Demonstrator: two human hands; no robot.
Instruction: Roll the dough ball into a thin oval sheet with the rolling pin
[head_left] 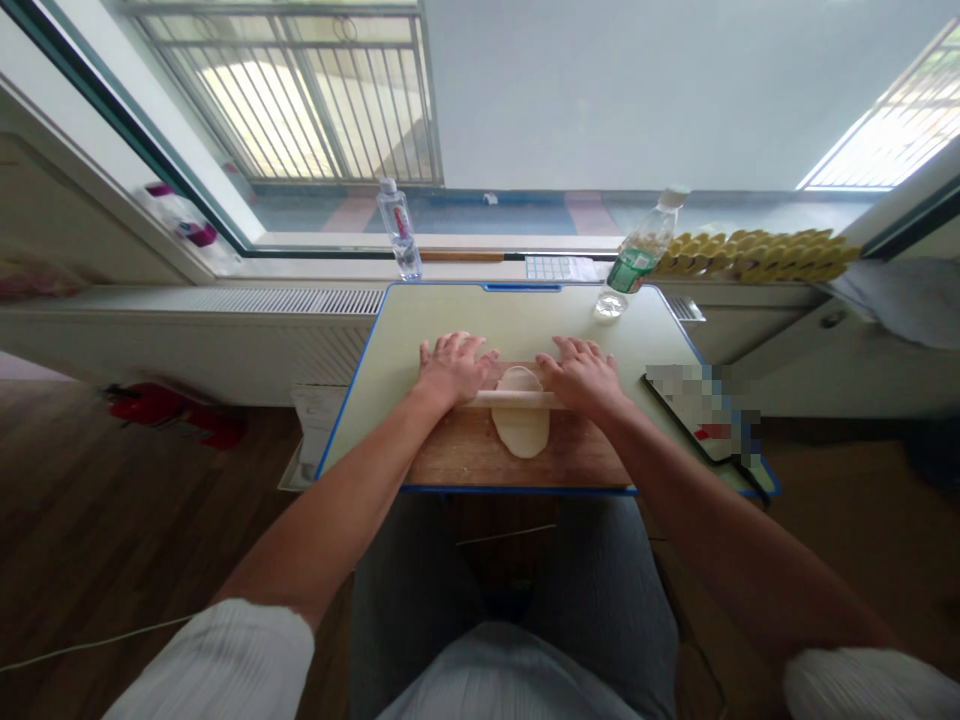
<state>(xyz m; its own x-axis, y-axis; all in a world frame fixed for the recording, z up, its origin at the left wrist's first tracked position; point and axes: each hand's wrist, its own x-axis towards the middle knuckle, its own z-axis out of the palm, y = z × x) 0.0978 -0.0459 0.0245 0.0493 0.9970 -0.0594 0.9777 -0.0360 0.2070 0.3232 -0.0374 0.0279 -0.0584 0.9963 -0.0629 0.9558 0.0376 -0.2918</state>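
A pale wooden rolling pin [517, 399] lies crosswise over a flattened oval of dough [523, 435]. Beneath the dough is a brown wooden board [450, 455], close to the table's near edge. My left hand [456, 368] rests palm down on the pin's left end, its fingers stretched forward and apart. On the right end, my right hand [581, 372] lies the same way, fingers spread. Both palms cover the pin's ends. Dough shows on the far and near sides of the pin.
The small blue-edged table [360, 400] stands against a window sill. A green-labelled bottle [634, 262] stands at its back right, and a black-edged flat object [686, 410] lies at right. Another clear bottle [400, 230] and yellow trays [757, 255] are by the window.
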